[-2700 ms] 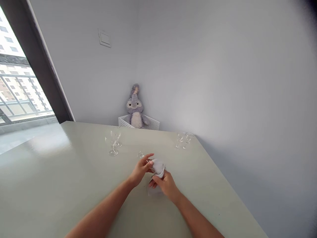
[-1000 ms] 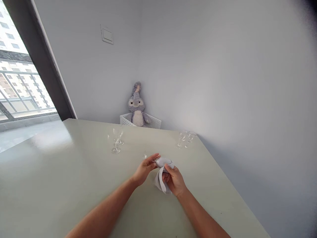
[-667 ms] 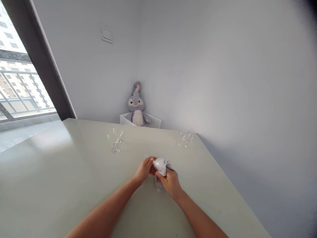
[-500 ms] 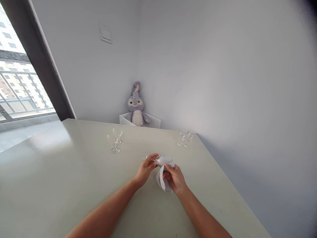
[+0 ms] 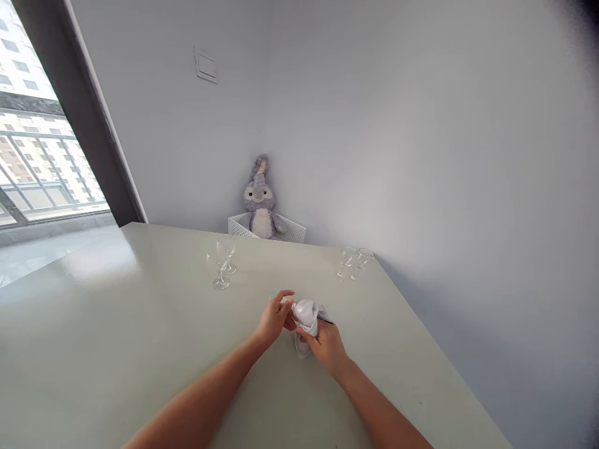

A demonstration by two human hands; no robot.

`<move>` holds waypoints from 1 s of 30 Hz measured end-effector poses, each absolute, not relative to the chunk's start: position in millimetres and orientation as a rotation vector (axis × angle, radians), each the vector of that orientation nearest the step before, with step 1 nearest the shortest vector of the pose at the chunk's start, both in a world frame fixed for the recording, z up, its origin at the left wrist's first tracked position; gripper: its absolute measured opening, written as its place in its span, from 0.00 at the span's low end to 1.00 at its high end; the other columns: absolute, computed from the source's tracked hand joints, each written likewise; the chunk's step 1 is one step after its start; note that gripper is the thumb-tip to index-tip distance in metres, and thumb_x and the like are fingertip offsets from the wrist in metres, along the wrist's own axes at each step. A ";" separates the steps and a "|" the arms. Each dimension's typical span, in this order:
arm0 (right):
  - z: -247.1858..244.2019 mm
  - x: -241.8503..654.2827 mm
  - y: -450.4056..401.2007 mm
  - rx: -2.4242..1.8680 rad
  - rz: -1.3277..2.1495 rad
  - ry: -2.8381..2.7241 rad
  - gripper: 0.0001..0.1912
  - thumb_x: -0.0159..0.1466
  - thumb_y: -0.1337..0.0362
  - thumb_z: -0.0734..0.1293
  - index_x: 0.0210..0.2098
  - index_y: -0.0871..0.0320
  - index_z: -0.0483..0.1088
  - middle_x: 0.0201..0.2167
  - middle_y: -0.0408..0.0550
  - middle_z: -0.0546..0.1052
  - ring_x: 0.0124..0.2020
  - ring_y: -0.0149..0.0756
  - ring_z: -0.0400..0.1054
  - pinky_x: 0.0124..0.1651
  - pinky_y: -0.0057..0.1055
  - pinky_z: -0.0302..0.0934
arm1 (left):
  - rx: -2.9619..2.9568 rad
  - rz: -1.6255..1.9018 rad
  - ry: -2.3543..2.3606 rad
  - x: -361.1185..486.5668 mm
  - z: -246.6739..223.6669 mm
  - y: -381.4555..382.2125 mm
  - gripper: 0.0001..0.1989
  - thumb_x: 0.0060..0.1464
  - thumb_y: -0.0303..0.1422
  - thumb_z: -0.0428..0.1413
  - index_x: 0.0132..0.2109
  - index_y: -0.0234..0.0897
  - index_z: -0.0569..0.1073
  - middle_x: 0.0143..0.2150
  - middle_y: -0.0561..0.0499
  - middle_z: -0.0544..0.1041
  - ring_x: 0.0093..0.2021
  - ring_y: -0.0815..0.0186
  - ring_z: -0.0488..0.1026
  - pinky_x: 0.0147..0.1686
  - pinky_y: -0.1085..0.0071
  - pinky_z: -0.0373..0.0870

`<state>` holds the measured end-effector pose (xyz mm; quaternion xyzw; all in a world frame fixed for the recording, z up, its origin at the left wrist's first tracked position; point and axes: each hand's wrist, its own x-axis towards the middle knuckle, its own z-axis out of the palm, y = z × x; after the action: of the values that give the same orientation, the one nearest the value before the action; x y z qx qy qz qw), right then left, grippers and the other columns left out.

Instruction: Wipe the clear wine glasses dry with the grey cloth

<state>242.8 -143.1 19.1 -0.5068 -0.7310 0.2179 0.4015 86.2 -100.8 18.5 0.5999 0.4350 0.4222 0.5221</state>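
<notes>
A clear stemmed glass [image 5: 305,311] lies sideways between my hands, its bowl toward the right and backed by white cloth. My left hand [image 5: 276,316] is closed around its stem end, and part of the foot shows beyond the fingers. With my right hand [image 5: 325,343] I grip a white cloth [image 5: 304,345], which wraps the bowl and seems stuffed into it. One corner of the cloth hangs below my right thumb. The fingers of the right hand are partly hidden by the cloth.
Clear stemmed glasses [image 5: 221,269] stand at the left back of the pale table [image 5: 140,324]. Two more glasses [image 5: 345,262] are near the right back corner. Behind the far edge, a plush rabbit [image 5: 261,209] sits in a white perforated basket [image 5: 294,231]. A wall runs along the right.
My right hand has turned and pushed the cloth around the glass bowl; less of the cloth hangs down. My left hand keeps its hold at the stem. The view has shifted slightly.
</notes>
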 end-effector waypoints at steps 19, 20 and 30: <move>39.6 288.4 -122.8 -1.186 1.251 -1.414 0.17 0.52 0.52 0.66 0.23 0.63 0.71 0.20 0.48 0.74 0.23 0.36 0.67 0.30 0.32 0.60 | 2.386 0.898 1.252 63.9 22.3 -88.0 0.12 0.53 0.38 0.50 0.43 0.46 0.74 0.26 0.52 0.75 0.30 0.65 0.67 0.31 0.72 0.59; 39.6 292.9 -120.9 -1.247 1.132 -1.412 0.18 0.53 0.51 0.65 0.23 0.62 0.71 0.21 0.48 0.74 0.24 0.37 0.67 0.30 0.33 0.60 | 2.271 0.912 1.292 63.2 22.0 -86.9 0.12 0.52 0.38 0.50 0.41 0.47 0.74 0.26 0.52 0.75 0.30 0.65 0.68 0.30 0.72 0.59; 42.9 259.1 -141.0 -1.210 -0.145 -2.188 0.22 0.58 0.53 0.60 0.50 0.53 0.65 0.48 0.53 0.71 0.50 0.50 0.59 0.53 0.46 0.43 | 2.122 0.957 1.458 68.2 17.3 -88.8 0.09 0.49 0.34 0.49 0.31 0.40 0.74 0.23 0.51 0.72 0.25 0.66 0.66 0.25 0.73 0.55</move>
<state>259.1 -141.0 42.9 -0.4588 -0.8297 -0.0550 0.3133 68.2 -88.8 17.3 0.7575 0.5204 0.3418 0.1962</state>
